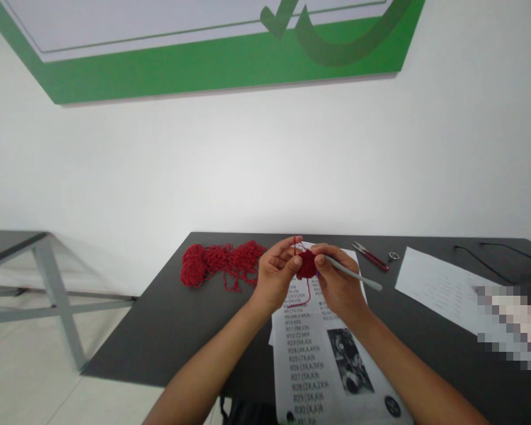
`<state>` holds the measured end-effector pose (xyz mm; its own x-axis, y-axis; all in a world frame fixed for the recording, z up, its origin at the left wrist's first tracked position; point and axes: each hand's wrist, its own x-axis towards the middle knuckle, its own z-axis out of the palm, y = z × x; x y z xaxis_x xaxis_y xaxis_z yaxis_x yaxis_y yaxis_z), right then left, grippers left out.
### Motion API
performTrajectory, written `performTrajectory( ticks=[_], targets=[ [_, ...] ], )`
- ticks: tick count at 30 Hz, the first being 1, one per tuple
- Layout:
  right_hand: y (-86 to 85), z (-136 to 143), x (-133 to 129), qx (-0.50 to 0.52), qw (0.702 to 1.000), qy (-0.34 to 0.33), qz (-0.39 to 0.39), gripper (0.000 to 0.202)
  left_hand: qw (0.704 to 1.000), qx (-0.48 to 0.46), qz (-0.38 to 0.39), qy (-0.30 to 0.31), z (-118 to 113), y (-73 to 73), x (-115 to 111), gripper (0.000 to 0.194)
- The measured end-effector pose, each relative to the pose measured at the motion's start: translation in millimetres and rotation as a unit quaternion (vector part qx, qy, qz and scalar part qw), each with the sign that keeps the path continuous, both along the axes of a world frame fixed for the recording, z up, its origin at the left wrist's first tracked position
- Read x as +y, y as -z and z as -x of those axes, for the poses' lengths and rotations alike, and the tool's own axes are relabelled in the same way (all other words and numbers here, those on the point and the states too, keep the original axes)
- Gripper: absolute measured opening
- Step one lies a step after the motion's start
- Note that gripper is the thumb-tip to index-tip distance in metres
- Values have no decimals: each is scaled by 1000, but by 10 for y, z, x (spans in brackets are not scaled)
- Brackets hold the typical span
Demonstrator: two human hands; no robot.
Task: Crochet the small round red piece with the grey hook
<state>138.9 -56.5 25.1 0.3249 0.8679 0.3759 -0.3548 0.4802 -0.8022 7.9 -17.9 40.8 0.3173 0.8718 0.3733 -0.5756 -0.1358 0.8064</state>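
Between my two hands is a small round piece of red crochet (308, 264), held over a printed pattern sheet (310, 354). My left hand (279, 268) pinches its left edge between thumb and fingers, and a strand of red yarn runs over the raised forefinger. In my right hand (338, 280) is a crochet hook with a grey handle (358, 274); its tip is hidden at the crochet piece. A loose red yarn tail hangs below the piece onto the sheet. The heap of red yarn (223, 262) lies to the left of my left hand.
Red-handled thread snips (371, 257) with a metal ring (393, 256) lie on the dark table (194, 336) beyond my right hand. Another paper sheet (438, 289) and thin black glasses temples (487, 264) are at the right. A second table (17, 242) stands at the left.
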Motion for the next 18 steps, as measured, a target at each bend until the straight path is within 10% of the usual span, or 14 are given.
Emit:
performTrajectory(
  ticks=[18],
  targets=[
    [-285,-131,-71,-245,945,197,-85,35,970,149,-150,-120,88,-82,51,44]
  ],
)
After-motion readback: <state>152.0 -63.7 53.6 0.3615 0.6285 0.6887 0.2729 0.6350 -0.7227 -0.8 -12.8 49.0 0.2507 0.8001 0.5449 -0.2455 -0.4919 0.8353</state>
